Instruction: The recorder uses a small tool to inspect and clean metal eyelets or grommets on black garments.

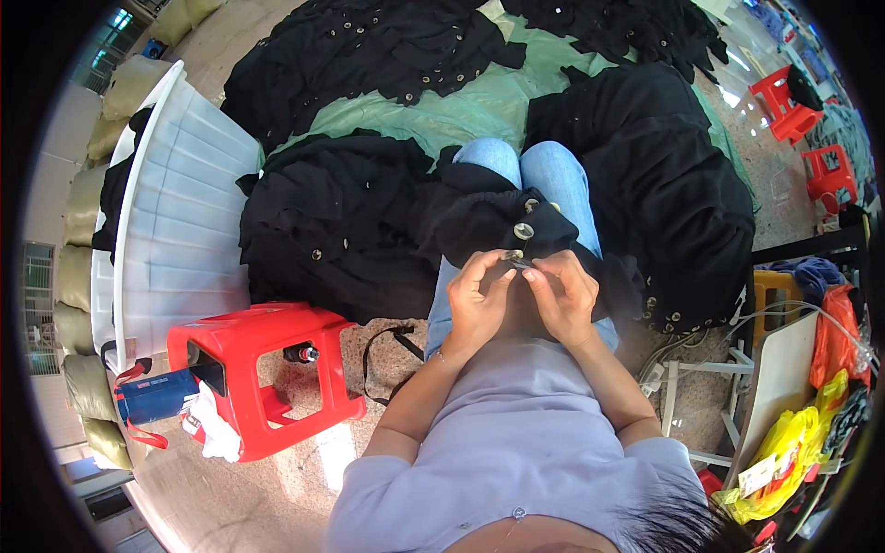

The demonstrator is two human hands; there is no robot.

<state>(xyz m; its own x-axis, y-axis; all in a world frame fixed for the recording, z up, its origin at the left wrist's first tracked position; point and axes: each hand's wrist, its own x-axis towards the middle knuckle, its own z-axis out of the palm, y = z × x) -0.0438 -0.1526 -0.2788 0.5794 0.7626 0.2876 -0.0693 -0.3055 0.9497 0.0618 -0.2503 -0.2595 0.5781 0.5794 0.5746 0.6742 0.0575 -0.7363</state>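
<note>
Nearest the lens is the person's own pale lilac top (516,433), from which both forearms rise to meet over the lap. The left hand (475,300) and right hand (564,293) are pinched together, fingertips meeting on a small metal button (513,259) at the edge of a black garment (489,221) draped over the jeans-clad knees (544,175). Both hands grip; neither is slack. The button lies directly between them, equally near to each, with the garment running away from the hands up along the legs. More round metal buttons sit on the garment just beyond. Left of the garment stands a red plastic stool (277,369), beyond that a white ribbed tub (184,212). Further black garments (369,46) lie heaped on a green sheet (479,111) past the knees.
</note>
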